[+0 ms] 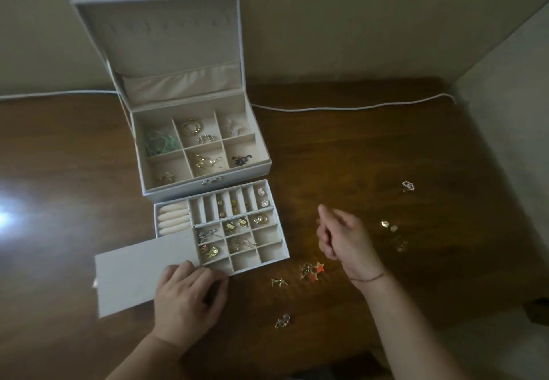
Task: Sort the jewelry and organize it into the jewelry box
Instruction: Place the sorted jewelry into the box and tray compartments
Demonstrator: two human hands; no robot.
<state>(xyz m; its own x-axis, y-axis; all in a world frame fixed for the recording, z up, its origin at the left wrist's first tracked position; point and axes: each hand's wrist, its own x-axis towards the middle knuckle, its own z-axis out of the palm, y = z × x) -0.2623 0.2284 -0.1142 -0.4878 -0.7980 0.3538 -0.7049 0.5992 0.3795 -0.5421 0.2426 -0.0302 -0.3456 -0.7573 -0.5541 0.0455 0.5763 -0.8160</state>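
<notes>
A dark wooden worktop (371,148) fills most of the view, with a white cable (341,108) lying along its far edge. On its left part stands the pale jewelry box (205,185) with its lid (160,44) raised upright; the six compartments inside hold a green tangle, gold hoops and chains, a pale cluster and a dark piece. Just in front of the box, touching its front wall, sits a removable tray (269,256) divided into many small cells, several of them holding gold and silver earrings, with a row of cream ring rolls (173,219) at its left end. A flat grey card (133,272) lies over the tray's near left corner. The left hand (187,299) rests on this card with its fingers loosely spread, the fingertips touching the tray's near edge. The right hand (341,238) hovers over the worktop to the right of the tray, its fingers curled inward; whether it pinches anything cannot be told. Loose pieces lie scattered on the worktop: orange star earrings (313,271) and a small gold pair (279,282) near the tray, clear bead earrings (282,320) closer to the person, gold studs (389,226) right of the right hand, and a sparkly ring (408,186) farther back.
</notes>
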